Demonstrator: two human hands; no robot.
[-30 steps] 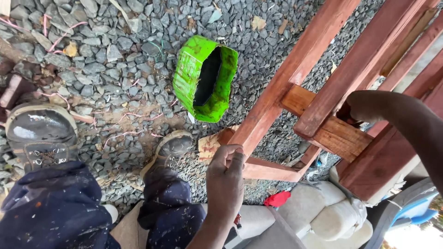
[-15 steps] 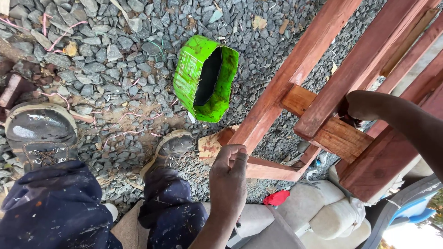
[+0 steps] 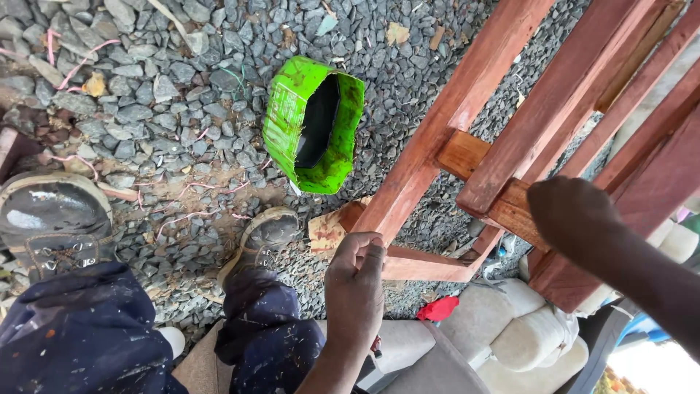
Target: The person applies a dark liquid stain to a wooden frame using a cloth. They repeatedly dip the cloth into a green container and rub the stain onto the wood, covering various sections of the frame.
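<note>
Two hands on this reddish-brown wooden frame (image 3: 510, 146) over the grey gravel (image 3: 146, 95) — left hand (image 3: 355, 281) curled loosely against the lower rail, right hand (image 3: 576, 215) wrapped over a crosspiece. Crumpled green plastic container (image 3: 315, 135) lies just beside the frame.

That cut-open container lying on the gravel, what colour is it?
The container is bright green outside and dark inside, seen in the head view.

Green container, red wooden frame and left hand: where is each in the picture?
Green container (image 3: 288, 120): head view, on its green side wall.
Red wooden frame (image 3: 437, 138): head view, on the long sloping beam.
Left hand (image 3: 355, 292): head view, on the back of the hand.
</note>
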